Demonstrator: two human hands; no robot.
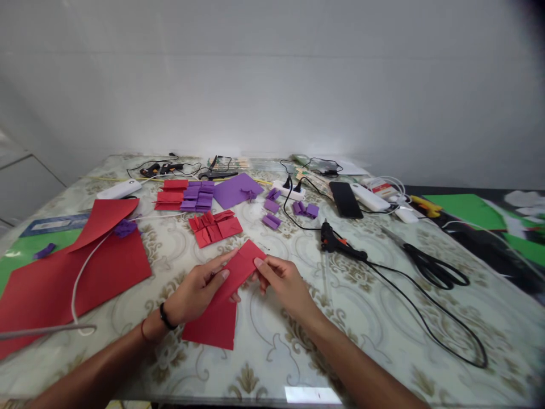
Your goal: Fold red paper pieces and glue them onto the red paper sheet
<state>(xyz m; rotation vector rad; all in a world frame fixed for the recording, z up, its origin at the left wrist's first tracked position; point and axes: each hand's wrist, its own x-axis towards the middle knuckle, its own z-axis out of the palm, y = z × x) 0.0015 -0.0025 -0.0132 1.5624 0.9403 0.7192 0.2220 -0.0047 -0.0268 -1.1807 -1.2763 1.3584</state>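
Has a pleated red piece point(215, 227) beyond, a glue gun point(334, 241) and scissors point(419, 262) rightward, a white cable point(73, 301) over red sheets point(114, 278) leftward. Clamps red paper point(242, 267) in left hand point(191, 292) and right hand point(281, 278), above the near middle of the patterned table point(298, 352), partly covering a red rectangle point(213, 328). Points long axis forward and rightward. Looks smooth, flat and straight-edged.

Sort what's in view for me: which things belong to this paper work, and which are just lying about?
Probably part of the job:
red paper in the left hand and right hand
folded red piece
folded red-and-purple group
loose purple pieces
nearest glue gun and scissors

Apparently just lying about:
black phone
green sheets, right
yellow tool
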